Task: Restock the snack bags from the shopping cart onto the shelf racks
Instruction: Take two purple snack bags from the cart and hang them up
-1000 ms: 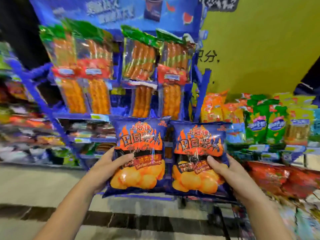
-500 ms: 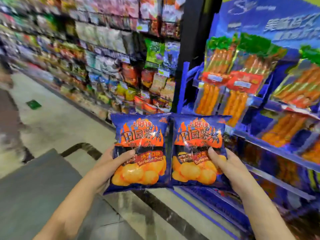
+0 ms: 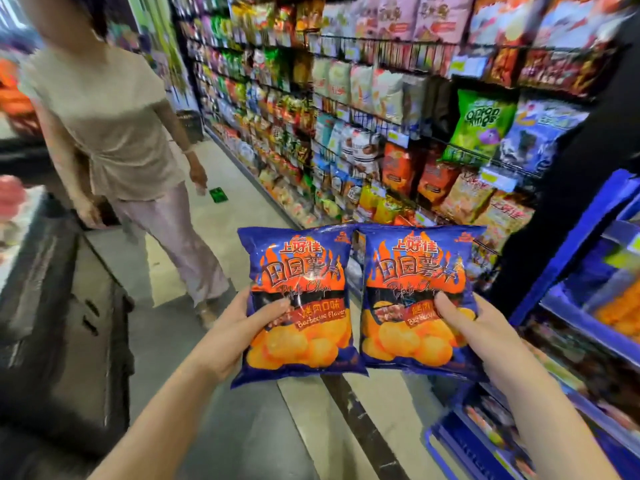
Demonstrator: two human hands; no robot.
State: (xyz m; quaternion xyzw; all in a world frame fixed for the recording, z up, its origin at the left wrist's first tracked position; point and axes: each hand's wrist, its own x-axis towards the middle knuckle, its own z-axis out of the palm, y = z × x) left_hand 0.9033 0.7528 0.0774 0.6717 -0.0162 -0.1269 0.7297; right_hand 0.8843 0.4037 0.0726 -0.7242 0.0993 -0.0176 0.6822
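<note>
I have two blue barbecue-flavour chip bags up in front of the shelf racks (image 3: pixel 398 57), held in the aisle and clear of the wire fronts. My left hand (image 3: pixel 239 336) grips the left bag (image 3: pixel 298 271) by its lower left side, with the thumb pressed across the front and the fingers hidden behind. My right hand (image 3: pixel 485 336) holds the right bag (image 3: pixel 415 271) the same way on its lower right side, thumb on the print. The two bags are upright, faces toward me, with their inner edges touching or slightly overlapping. I cannot tell which.

The shelf racks are packed with snack bags. A green onion rings bag (image 3: pixel 483 123) hangs on an upper row above the right bag. A blue display stand (image 3: pixel 568 244) is just right of the racks. Left of the racks, across the aisle floor (image 3: pixel 242 427), a person in a beige top (image 3: pixel 114 126) stands, and a small green marker (image 3: pixel 219 195) lies on the floor between that person and the racks.
</note>
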